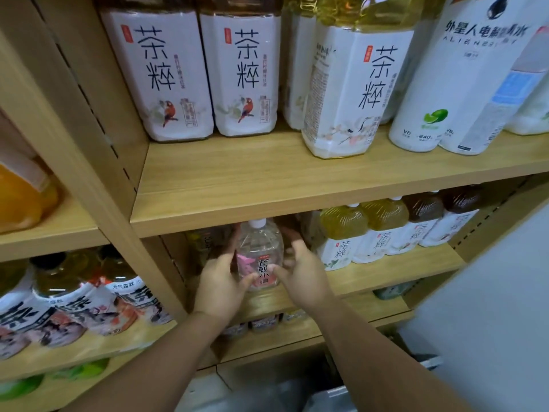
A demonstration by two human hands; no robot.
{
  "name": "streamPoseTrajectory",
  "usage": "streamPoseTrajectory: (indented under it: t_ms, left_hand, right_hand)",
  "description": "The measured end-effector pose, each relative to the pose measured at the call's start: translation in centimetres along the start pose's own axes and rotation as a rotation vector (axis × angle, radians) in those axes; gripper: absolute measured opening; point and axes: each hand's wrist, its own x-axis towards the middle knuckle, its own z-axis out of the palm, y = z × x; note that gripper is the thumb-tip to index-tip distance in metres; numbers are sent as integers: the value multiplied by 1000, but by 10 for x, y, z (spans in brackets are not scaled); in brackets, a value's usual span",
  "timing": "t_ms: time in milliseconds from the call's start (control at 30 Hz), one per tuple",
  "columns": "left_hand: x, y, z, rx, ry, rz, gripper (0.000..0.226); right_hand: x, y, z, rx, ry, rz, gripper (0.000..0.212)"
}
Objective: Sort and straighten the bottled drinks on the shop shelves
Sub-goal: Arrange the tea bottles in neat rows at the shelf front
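Wooden shop shelving [267,185], drinks bay: both hands on one bottle on the lower shelf, near 6 o'clock.
Clear bottle [260,254], white cap, pink label with dark characters partly behind the thumbs, stands upright at the shelf front. Left hand [219,281] wraps its left side, thumb on the label. Right hand [303,275] cups its right side, thumb on the label, fingers curved round behind. At 12 o'clock on the upper shelf, two brown tea bottles [166,75] read 茶粹, with parrot art. At 1 o'clock a yellow tea bottle [353,84], also 茶粹, stands forward of the row. At 2 o'clock a white bottle [454,75] reads 外星人, "ALIEN" legible. Smaller 茶粹 bottles [341,239] line up at 3 o'clock. Left bay, 8 o'clock: one label [124,288] reads 元气森林.
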Motion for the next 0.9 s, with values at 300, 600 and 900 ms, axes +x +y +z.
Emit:
streamPoseTrajectory:
  t_ms: [300,600,900]
  left_hand:
    - [-40,41,3,111,319,423,39]
    - [-43,208,16,-178,417,666,40]
    - [15,332,20,-133,330,521,79]
  right_hand:
    - [-33,-10,-86,126,173,-241,31]
    - [-49,-20,-234,305,614,-483,12]
    - [12,-34,-334,121,561,-326,82]
